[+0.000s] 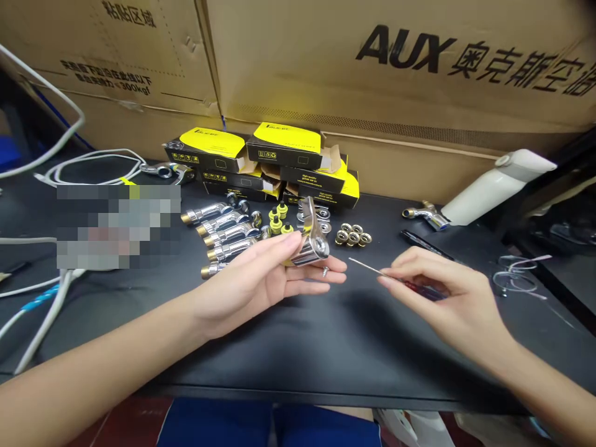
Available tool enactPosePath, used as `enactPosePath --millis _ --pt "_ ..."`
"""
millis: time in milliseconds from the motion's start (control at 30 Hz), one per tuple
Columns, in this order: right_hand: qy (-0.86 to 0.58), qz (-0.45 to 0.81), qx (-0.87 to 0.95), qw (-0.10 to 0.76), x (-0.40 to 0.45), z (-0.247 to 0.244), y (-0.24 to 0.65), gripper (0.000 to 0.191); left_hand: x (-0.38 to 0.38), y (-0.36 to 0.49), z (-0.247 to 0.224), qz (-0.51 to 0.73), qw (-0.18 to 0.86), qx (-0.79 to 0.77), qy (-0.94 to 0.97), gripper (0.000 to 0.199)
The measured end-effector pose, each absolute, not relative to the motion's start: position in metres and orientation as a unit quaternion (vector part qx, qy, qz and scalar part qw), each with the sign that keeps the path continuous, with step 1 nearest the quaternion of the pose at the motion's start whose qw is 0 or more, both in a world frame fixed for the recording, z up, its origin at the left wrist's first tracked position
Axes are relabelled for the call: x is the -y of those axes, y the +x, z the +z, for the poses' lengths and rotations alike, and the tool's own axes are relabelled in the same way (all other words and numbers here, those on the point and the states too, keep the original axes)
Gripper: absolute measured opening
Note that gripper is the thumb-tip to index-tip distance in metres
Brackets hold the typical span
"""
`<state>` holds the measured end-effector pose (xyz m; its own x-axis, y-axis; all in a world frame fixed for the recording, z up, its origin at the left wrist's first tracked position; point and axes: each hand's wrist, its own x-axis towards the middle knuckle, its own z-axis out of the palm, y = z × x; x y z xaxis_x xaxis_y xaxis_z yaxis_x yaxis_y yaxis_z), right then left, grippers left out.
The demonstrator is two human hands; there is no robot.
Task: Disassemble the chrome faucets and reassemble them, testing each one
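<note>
My left hand (270, 267) grips a chrome faucet handle (313, 243) between thumb and fingers, its lever pointing up. A small screw (325, 271) rests on the fingers of that hand, just below the handle. In my right hand (447, 288) is a thin screwdriver (367, 266), its dark handle partly hidden by the fingers. The screwdriver's tip points left toward the handle and is apart from it. Behind my left hand lie several chrome faucet bodies (226, 234) in a row, several yellow-and-black cartridges (275, 223) and a cluster of ring-shaped metal fittings (352, 236).
Black-and-yellow faucet boxes (286, 139) are stacked at the back before large cardboard boxes (400, 99). On the right are a white bottle (498, 186), another faucet body (426, 215), a black pen (426, 244) and glasses (516, 279). White cables (65, 298) run along the left.
</note>
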<state>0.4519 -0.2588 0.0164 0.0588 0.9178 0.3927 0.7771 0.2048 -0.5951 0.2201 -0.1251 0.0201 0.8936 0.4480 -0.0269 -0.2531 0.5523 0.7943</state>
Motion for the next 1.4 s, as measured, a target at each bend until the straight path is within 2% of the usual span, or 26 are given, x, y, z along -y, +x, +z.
enactPosePath --millis 200,433,500,600,667,800,967,1400 --pt "-0.663 0.053 0.698 0.264 0.269 -0.016 0.491 0.016 0.128 0.222 0.021 0.202 0.881 -0.135 0.406 0.029" --pt "-0.621 -0.122 0.76 0.146 0.262 -0.023 0.488 0.017 0.131 0.222 0.019 0.201 0.887 -0.123 0.396 0.027" --pt "-0.595 -0.148 0.77 0.173 0.257 -0.012 0.471 0.017 0.132 0.223 0.019 0.202 0.885 -0.127 0.4 0.026" --pt "-0.526 -0.141 0.787 0.291 0.252 0.009 0.439 0.023 0.132 0.223 0.018 0.202 0.88 -0.134 0.408 0.026" --pt "-0.492 -0.125 0.797 0.328 0.248 0.021 0.419 0.024 0.132 0.223 0.017 0.202 0.88 -0.135 0.409 0.026" --pt "-0.474 -0.085 0.803 0.351 0.237 0.027 0.402 0.023 0.134 0.224 0.016 0.211 0.88 -0.125 0.407 0.02" --pt "-0.467 -0.095 0.79 0.386 0.225 0.018 0.404 0.02 0.134 0.224 0.015 0.223 0.876 -0.122 0.41 0.02" --pt "-0.451 -0.059 0.782 0.426 0.227 0.016 0.409 0.028 0.134 0.224 0.012 0.216 0.86 -0.111 0.448 0.021"
